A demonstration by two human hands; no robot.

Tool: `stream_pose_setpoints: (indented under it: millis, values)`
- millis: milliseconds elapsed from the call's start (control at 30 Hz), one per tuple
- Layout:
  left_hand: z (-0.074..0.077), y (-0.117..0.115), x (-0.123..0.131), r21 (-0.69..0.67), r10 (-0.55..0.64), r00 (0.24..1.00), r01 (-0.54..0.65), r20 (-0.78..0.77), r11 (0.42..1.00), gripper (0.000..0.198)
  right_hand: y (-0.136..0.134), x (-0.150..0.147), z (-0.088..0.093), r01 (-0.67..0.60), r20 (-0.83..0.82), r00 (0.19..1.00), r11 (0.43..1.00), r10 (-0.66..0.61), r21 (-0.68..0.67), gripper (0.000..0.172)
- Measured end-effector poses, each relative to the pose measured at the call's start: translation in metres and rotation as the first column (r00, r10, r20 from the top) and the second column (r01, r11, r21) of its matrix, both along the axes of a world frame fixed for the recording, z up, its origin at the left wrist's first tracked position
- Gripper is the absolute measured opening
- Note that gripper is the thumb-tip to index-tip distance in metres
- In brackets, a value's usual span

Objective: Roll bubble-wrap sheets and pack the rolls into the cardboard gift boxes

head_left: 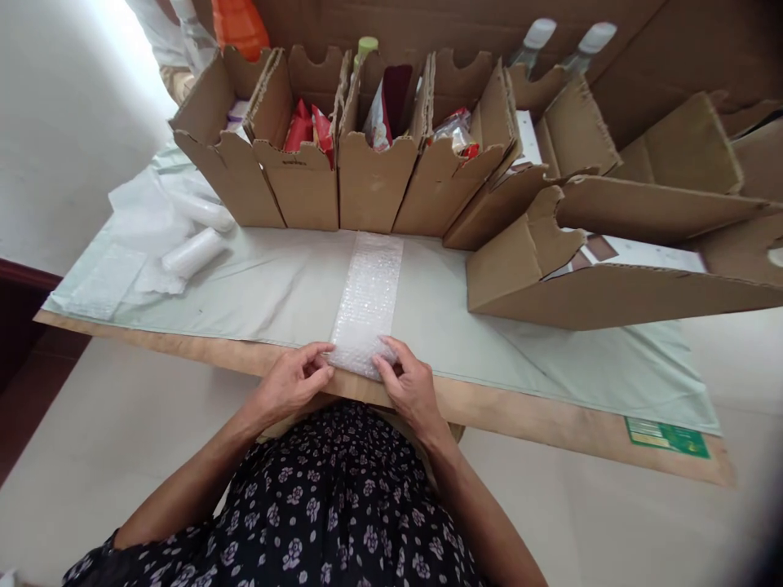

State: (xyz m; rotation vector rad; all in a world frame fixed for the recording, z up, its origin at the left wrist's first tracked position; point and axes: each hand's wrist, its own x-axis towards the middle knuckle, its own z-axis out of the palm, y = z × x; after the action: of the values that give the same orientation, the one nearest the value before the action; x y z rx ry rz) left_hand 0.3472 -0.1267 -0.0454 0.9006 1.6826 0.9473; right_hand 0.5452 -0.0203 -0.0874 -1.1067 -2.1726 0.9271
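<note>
A long strip of bubble wrap (365, 297) lies flat on the pale green cloth, running away from me toward the cardboard boxes. At its near left corner, my left hand (298, 377) pinches the edge between thumb and fingers. My right hand (409, 383) grips the near right corner in the same way, thumb and forefinger on the wrap. The near end of the strip lies close to the table's front edge. Left of it, rolled white wrap (194, 253) and a loose flat piece of bubble wrap (107, 280) rest on the cloth.
Several open cardboard boxes (370, 187) stand in a row at the back, holding packets. A larger cardboard box (612, 293) lies at the right. Behind are an orange bottle (240, 28) and white-capped bottles (538, 37). The table's wooden edge (477, 401) runs before me.
</note>
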Motion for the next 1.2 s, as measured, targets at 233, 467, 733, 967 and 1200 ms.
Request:
stream_pose_setpoints:
  millis: [233, 467, 733, 967, 1200]
  values:
    - [0.0, 0.029, 0.003, -0.133, -0.134, 0.857, 0.077, -0.497, 0.988, 0.021, 0.011, -0.016, -0.008, 0.035, 0.177, 0.982, 0.98, -0.071, 0.198, 0.044]
    - [0.0, 0.034, 0.005, -0.234, -0.207, 0.753, 0.072, -0.625, 0.97, 0.019, 0.006, 0.008, 0.006, 0.039, 0.117, 0.989, 0.914, -0.094, 0.404, 0.048]
    - [-0.005, 0.019, 0.003, 0.003, -0.064, 0.727, 0.09, -0.683, 0.996, 0.019, -0.004, 0.019, 0.009, -0.253, 0.166, 0.966, 0.862, 0.199, 0.439, 0.019]
    - [-0.014, 0.001, 0.013, 0.357, -0.019, 0.692, 0.396, -0.722, 0.846, 0.027, 0.005, 0.013, 0.006, -0.204, 0.027, 0.979, 0.962, 0.203, 0.182, 0.025]
    - [-0.023, 0.022, 0.008, 0.26, 0.028, 0.801, 0.161, -0.598, 0.952, 0.025, 0.002, 0.018, 0.014, -0.017, -0.066, 0.997, 0.939, 0.042, 0.345, 0.022]
